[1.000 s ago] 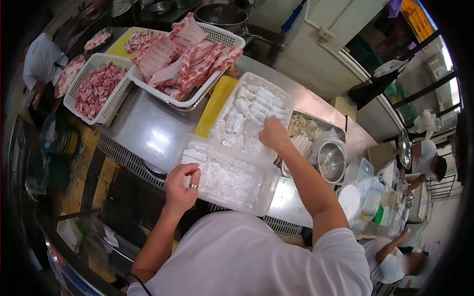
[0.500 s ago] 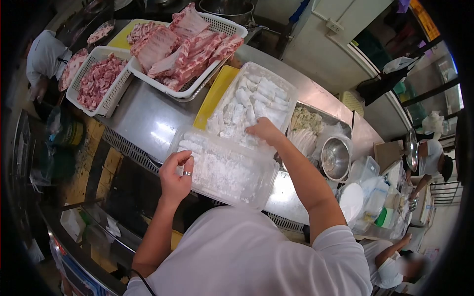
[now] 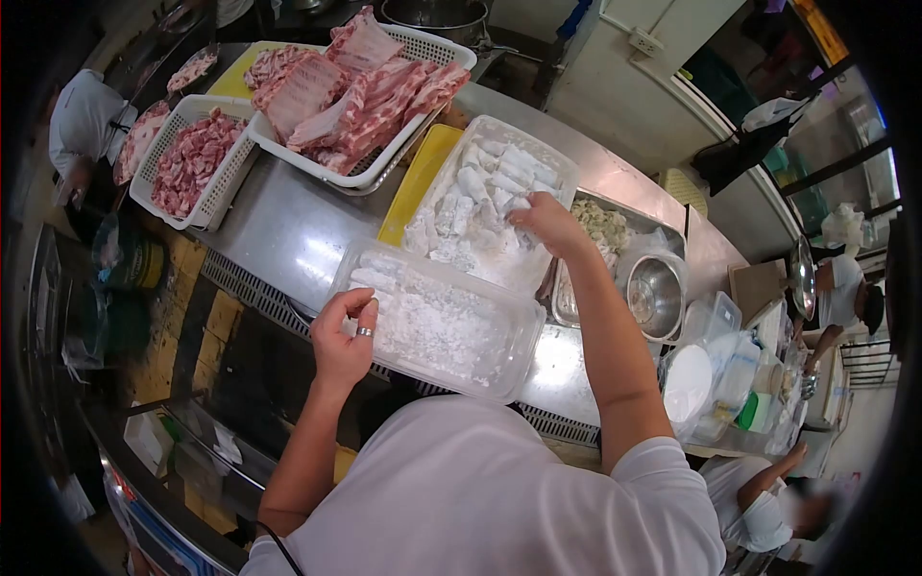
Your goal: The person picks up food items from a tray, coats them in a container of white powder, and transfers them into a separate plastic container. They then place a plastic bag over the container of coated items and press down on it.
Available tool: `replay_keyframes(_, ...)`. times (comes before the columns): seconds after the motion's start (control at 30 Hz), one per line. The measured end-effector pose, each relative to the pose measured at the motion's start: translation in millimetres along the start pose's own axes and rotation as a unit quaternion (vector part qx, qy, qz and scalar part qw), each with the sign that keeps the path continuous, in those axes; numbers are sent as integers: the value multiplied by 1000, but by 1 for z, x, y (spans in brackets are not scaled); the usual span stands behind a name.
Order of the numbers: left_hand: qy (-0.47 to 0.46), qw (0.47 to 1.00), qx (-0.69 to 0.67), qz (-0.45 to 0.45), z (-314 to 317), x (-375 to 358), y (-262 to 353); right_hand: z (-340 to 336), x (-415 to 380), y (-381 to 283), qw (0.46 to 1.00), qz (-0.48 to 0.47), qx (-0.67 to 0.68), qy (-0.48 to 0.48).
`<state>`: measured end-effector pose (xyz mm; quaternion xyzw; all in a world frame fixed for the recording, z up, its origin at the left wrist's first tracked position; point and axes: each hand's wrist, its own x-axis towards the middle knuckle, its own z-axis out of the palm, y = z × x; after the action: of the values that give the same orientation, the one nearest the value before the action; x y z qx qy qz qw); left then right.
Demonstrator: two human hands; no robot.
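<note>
My left hand [image 3: 344, 336], with a ring on one finger, is at the near left corner of a clear plastic container [image 3: 526, 341]. Its thumb and fingers are closed together over the rim, and what they pinch is hidden. White powder [image 3: 432, 331] and a few coated rolls [image 3: 373, 277] lie inside. My right hand [image 3: 552, 228] reaches into a second plastic container [image 3: 569, 163] beyond it. Its fingers are closed at a white-powdered roll [image 3: 520, 204], partly hidden by them. More powdered rolls [image 3: 471, 182] lie in rows there.
White baskets of ribs [image 3: 360, 106] and cut meat [image 3: 197, 158] stand at upper left. A yellow board [image 3: 418, 178] lies beside the far container. To the right are a steel bowl [image 3: 656, 296] in a tray and several plastic tubs [image 3: 735, 365]. Co-workers [image 3: 86, 120] stand at both sides.
My right hand has moved up and to the right within the far container, from its near end toward the rolls. My left hand has stayed at the near container's corner.
</note>
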<state>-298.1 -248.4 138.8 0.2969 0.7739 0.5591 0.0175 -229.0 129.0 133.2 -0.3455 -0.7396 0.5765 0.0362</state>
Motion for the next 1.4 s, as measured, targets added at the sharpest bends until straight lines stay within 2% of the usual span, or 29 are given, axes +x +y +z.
replay_keyframes(0.1, -3, 1000, -12, -11, -1, -1, -1, -4, 11, 0, 995, 20, 88, -43)
replay_keyframes(0.13, -5, 1000, -17, -16, -2, -1, -1, -1, 13, 3, 998, -26, -43, -43)
replay_keyframes(0.2, -7, 1000, -22, -20, -2, -2, -3, 9, 21, 15, 946, -115, -299, -41)
replay_keyframes(0.3, -10, 1000, -23, -19, -3, -2, -3, 42, 38, 79, 845, -303, -425, -119)
replay_keyframes(0.4, -7, 1000, -20, -21, -4, 0, 0, 57, 1, 37, 842, -121, -505, -145)
replay_keyframes(0.5, 5, 1000, -26, -14, -3, -2, -3, 39, 7, 52, 926, -100, -356, -70)
replay_keyframes(0.6, 5, 1000, -27, -6, -4, -1, -3, 32, 8, 57, 976, 29, -213, -29)
replay_keyframes(0.7, -1, 1000, -26, -5, -4, -1, -3, 26, 11, 45, 919, 11, -387, -79)
replay_keyframes(0.8, -2, 1000, -30, -4, -2, -1, -4, 22, 7, 42, 906, -2, -416, -82)
replay_keyframes(1.0, 1, 1000, -18, 0, -4, 0, -3, 4, -12, 24, 914, -104, -377, -111)
replay_keyframes(1.1, 1, 1000, -20, -1, -2, 1, -4, 2, -22, 1, 914, -22, -395, -91)
replay_keyframes(1.2, 0, 1000, -20, -1, -2, 0, -4, 19, 11, 52, 900, -15, -429, -77)
replay_keyframes(1.3, -2, 1000, -9, -3, -2, 1, -1, 49, -3, 47, 916, -6, -399, -38)
replay_keyframes(1.33, -1, 1000, -3, -6, -3, 1, -1, 54, 2, 46, 910, 20, -410, -53)
replay_keyframes(1.4, 5, 1000, -18, -6, -2, 1, -2, 55, 1, 43, 933, 46, -355, -37)
